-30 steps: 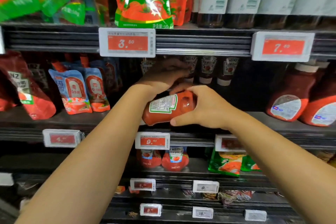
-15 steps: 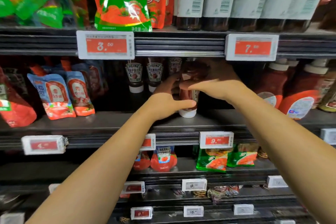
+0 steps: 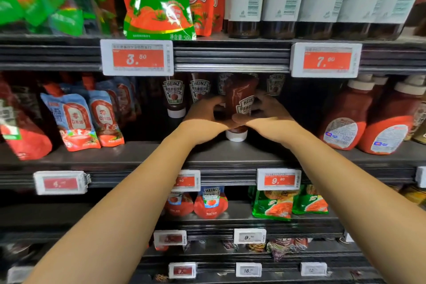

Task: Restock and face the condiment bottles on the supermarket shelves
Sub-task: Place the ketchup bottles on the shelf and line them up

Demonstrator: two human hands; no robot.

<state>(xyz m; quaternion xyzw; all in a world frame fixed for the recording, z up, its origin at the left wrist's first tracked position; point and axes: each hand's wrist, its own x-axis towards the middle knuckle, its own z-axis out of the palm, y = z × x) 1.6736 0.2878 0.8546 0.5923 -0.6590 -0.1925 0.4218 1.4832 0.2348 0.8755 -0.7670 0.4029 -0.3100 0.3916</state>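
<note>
Now both hands cup the ketchup bottle (image 3: 239, 101): left hand (image 3: 205, 113) and right hand (image 3: 265, 113) curl fingers round its body, cap down on the middle shelf (image 3: 230, 152). Best twist gently until the label faces out. Heinz bottles (image 3: 176, 94) behind crowd close; big bottles (image 3: 345, 117) stand right.

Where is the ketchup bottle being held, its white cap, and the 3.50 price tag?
ketchup bottle (image 3: 239, 97): head view, on its dark red body.
white cap (image 3: 236, 136): head view, on its side.
3.50 price tag (image 3: 137, 58): head view, on its red panel.
</note>
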